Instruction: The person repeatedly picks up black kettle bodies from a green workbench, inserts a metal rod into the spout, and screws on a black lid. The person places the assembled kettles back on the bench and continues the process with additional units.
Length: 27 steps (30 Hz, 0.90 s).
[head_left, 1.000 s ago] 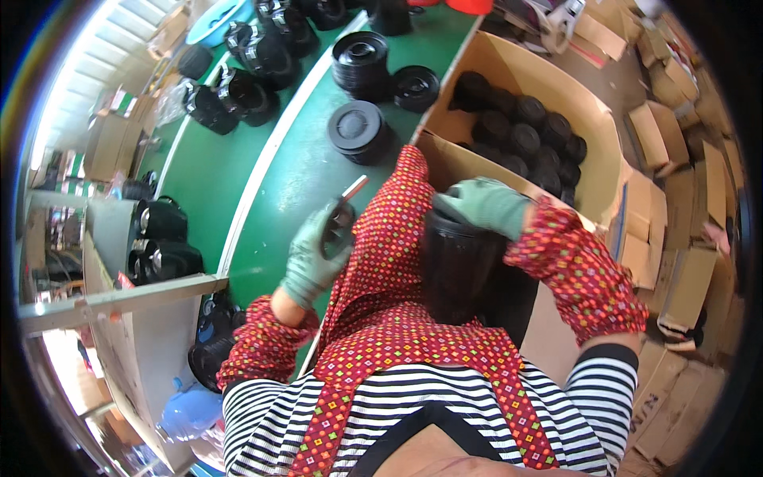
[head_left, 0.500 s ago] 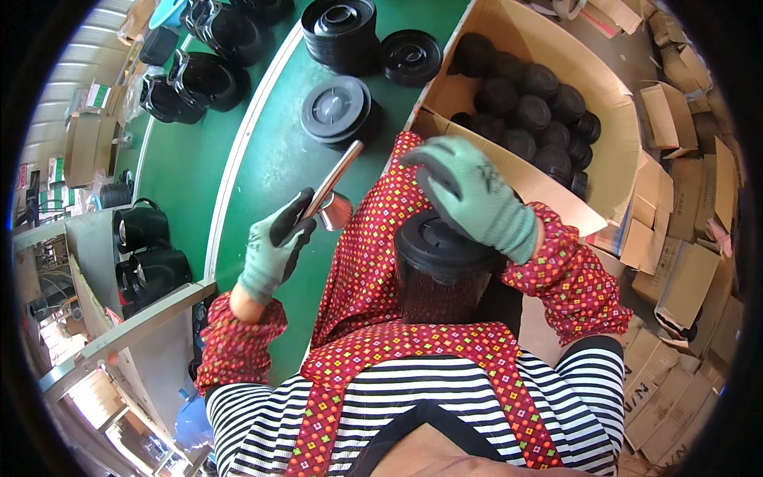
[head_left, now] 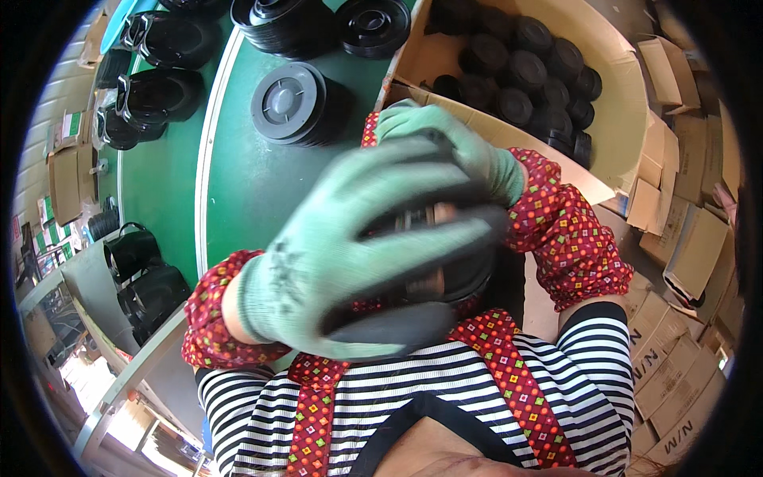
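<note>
We have the black container [head_left: 467, 278] near the centre toward four o'clock, in front of the patterned apron [head_left: 486, 324], with the left hand [head_left: 362, 250] blurred over it, its fingers spread, and the right hand [head_left: 469, 151] curled at its twelve-o'clock side; we cannot tell whether either grasps anything. To work well here, we think it best to brace the container firmly with one hand and keep the other's pressure even. We see dark lettering on the cartons [head_left: 675, 397] at four o'clock and smudged print on the left glove [head_left: 282, 278], but make out no brand.
</note>
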Tool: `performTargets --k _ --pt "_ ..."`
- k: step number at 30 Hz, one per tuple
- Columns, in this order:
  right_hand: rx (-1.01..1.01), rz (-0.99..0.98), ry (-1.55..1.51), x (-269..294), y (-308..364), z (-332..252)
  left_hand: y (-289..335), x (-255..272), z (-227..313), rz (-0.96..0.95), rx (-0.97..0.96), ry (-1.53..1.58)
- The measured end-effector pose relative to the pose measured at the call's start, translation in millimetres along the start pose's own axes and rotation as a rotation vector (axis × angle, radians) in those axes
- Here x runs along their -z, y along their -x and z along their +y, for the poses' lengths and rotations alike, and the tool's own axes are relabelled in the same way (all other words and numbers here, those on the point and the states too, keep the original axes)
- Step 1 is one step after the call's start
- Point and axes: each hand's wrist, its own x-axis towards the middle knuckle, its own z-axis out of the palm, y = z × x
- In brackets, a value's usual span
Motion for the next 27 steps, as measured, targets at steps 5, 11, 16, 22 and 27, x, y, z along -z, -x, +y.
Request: performTargets --k 5,11,16,22,27 --pt "-0.247 -0.037 -0.351 -14 6 -5 -35 -65 14 -0.034 0.030 -0.019" --pt "-0.341 -0.098 -0.121 -10 -4 -76 -86 -114 34 -0.189 0.341 -0.569" --pt "-0.358 -0.123 -0.380 -14 -11 -70 -80 -110 40 -0.215 0.396 -0.364" --pt "-0.367 -0.130 -0.452 -18 -10 -54 -39 -94 44 -0.014 0.080 -0.046" --pt "-0.247 -0.054 0.060 -23 5 -54 -28 -69 37 -0.065 -0.061 0.129"
